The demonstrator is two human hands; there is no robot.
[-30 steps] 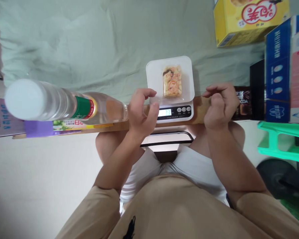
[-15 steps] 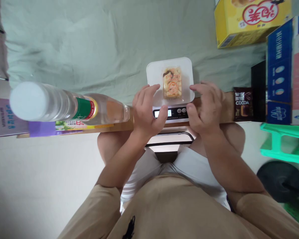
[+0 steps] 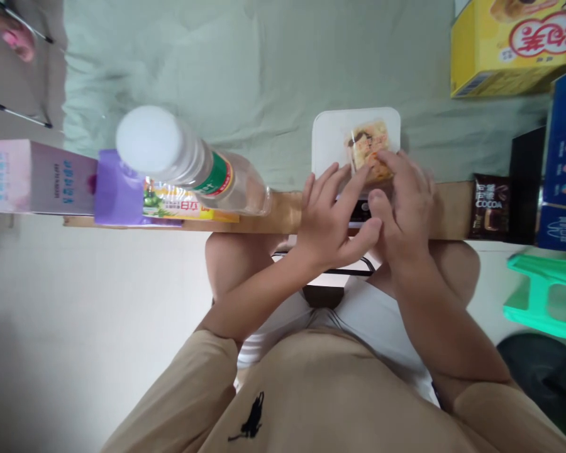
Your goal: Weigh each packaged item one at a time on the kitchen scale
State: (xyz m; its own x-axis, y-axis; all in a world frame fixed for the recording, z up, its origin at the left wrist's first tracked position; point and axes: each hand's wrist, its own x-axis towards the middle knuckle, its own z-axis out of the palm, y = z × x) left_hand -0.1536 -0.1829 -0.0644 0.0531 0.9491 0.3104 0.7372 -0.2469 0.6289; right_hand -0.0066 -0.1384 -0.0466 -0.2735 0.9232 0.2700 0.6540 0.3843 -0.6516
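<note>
A clear-wrapped, pale yellow snack (image 3: 364, 139) with orange print lies slightly tilted on the white platform of a digital kitchen scale (image 3: 327, 138). My right hand (image 3: 410, 211) reaches over the scale's right side. Its index fingertip rests at the snack's lower right part, with the thumb apart below. My left hand (image 3: 327, 217) is spread over the scale's lower left, its index fingertip by the snack's lower edge. Neither hand is closed round the snack. Both hands cover most of the scale's control strip, and the display is hidden.
A clear bottle (image 3: 231, 182) with a white cap stands at left, beside a purple packet (image 3: 117, 195) and a pink-purple box (image 3: 51, 176). To the right are a brown cocoa packet (image 3: 489, 204), a blue box (image 3: 563, 170) and a yellow box (image 3: 509, 56). A green stool (image 3: 538, 296) stands below.
My hands have moved inward over the scale, covering its display. The snack has turned a little and shifted right on the platform. The whole view has swung left.
</note>
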